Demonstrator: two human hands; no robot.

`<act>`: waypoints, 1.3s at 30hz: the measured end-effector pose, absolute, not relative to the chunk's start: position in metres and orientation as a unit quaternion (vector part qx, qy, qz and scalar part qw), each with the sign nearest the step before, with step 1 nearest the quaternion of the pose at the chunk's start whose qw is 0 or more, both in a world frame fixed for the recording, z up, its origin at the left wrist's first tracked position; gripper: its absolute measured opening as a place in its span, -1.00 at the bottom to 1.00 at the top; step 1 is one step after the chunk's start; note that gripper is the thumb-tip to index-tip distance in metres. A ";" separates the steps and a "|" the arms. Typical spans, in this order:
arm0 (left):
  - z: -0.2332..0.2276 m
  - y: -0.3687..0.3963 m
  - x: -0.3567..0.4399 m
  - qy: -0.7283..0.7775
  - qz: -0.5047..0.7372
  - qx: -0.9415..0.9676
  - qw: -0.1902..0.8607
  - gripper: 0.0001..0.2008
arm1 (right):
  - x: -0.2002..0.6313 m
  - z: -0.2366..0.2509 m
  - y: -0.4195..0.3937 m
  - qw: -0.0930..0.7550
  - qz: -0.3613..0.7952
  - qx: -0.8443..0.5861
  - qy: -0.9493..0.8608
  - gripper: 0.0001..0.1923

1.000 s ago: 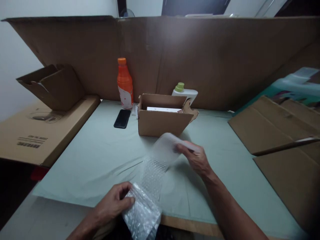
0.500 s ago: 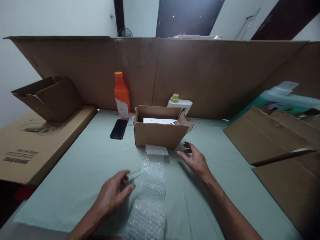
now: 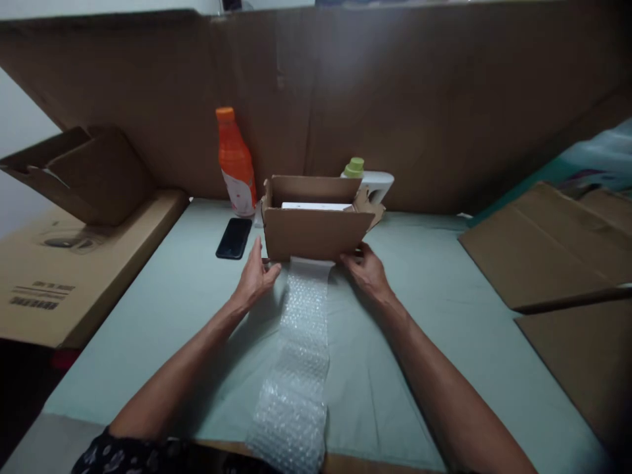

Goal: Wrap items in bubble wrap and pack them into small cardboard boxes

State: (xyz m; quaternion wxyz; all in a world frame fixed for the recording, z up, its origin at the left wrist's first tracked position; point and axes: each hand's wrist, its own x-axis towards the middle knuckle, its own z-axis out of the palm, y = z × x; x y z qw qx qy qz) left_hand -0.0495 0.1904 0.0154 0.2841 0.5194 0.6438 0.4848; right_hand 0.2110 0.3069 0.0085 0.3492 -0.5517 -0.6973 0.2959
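Note:
An open cardboard box [image 3: 316,235] stands at mid-table with a white flat item [image 3: 316,207] inside it. My right hand [image 3: 368,270] is at its lower right corner, thumb in front and fingers curled around the edge. My left hand [image 3: 254,280] is beside the lower left corner, index finger stretched up and thumb forward. A small, dark, thin object [image 3: 266,262] shows between its fingers; its kind is too small to make out. A strip of bubble wrap [image 3: 301,349] runs from the box's front bottom edge to the near table edge.
Behind the box stand an orange bottle [image 3: 237,164] and a white bottle with a green cap [image 3: 378,184]. A black phone [image 3: 234,238] lies left of it. Cardboard boxes [image 3: 99,178] are at the left, cardboard flaps [image 3: 548,250] at the right. A tall cardboard panel [image 3: 395,99] closes the back.
Both hands have moved forward to the box's lower corners, the right one now touching it. The view has tilted down. The bubble wrap's far end, folded over before, now lies flatter.

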 end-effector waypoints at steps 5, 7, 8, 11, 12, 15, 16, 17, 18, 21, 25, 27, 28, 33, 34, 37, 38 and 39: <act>0.021 0.090 -0.066 0.680 0.389 0.536 0.313 -0.56 | 0.255 0.021 0.225 0.318 0.314 -0.459 -0.768 -0.73; 0.025 0.053 -0.063 0.684 0.349 0.543 0.339 -0.68 | 0.262 0.025 0.188 0.278 0.336 -0.387 -0.812 -0.81; 0.027 0.038 -0.060 0.684 0.336 0.544 0.351 -0.69 | 0.262 0.027 0.171 0.264 0.344 -0.354 -0.829 -0.83; 0.030 0.004 -0.051 0.669 0.318 0.570 0.356 -0.67 | 0.257 0.028 0.129 0.238 0.343 -0.276 -0.866 -0.79; 0.031 -0.004 -0.048 0.662 0.315 0.581 0.353 -0.67 | 0.256 0.028 0.117 0.226 0.332 -0.257 -0.879 -0.74; 0.028 -0.029 -0.043 0.654 0.300 0.588 0.370 -0.59 | 0.253 0.023 0.083 0.193 0.257 -0.222 -0.921 -0.48; 0.026 -0.036 -0.041 0.652 0.294 0.583 0.385 -0.54 | 0.251 0.022 0.073 0.184 0.229 -0.210 -0.933 -0.41; 0.024 -0.042 -0.039 0.649 0.289 0.579 0.401 -0.49 | 0.249 0.020 0.065 0.177 0.207 -0.196 -0.942 -0.38; 0.021 -0.046 -0.037 0.643 0.284 0.578 0.415 -0.44 | 0.246 0.019 0.057 0.174 0.193 -0.182 -0.948 -0.37; 0.013 -0.052 -0.030 0.632 0.276 0.582 0.431 -0.40 | 0.233 0.017 0.048 0.203 0.218 -0.167 -0.940 -0.52; 0.010 -0.050 -0.023 0.647 0.298 0.556 0.428 -0.42 | 0.220 0.021 0.058 0.289 0.399 -0.282 -0.823 -0.72; 0.011 -0.049 -0.022 0.651 0.325 0.532 0.433 -0.40 | 0.217 0.022 0.065 0.302 0.491 -0.354 -0.737 -0.77; 0.012 -0.050 -0.022 0.651 0.341 0.522 0.432 -0.41 | 0.216 0.021 0.069 0.307 0.522 -0.380 -0.699 -0.78; 0.015 -0.047 -0.017 0.656 0.406 0.510 0.380 -0.56 | 0.212 0.010 0.081 0.341 0.593 -0.425 -0.592 -0.68; 0.016 -0.044 -0.014 0.655 0.417 0.515 0.363 -0.58 | 0.211 0.008 0.082 0.344 0.600 -0.427 -0.584 -0.66; 0.018 -0.034 -0.006 0.642 0.448 0.537 0.315 -0.51 | 0.208 0.005 0.083 0.345 0.592 -0.425 -0.592 -0.63; 0.017 -0.030 -0.004 0.638 0.455 0.542 0.303 -0.47 | 0.209 0.006 0.082 0.341 0.583 -0.418 -0.608 -0.65; 0.016 -0.026 -0.002 0.634 0.459 0.548 0.295 -0.47 | 0.210 0.008 0.081 0.332 0.576 -0.407 -0.627 -0.68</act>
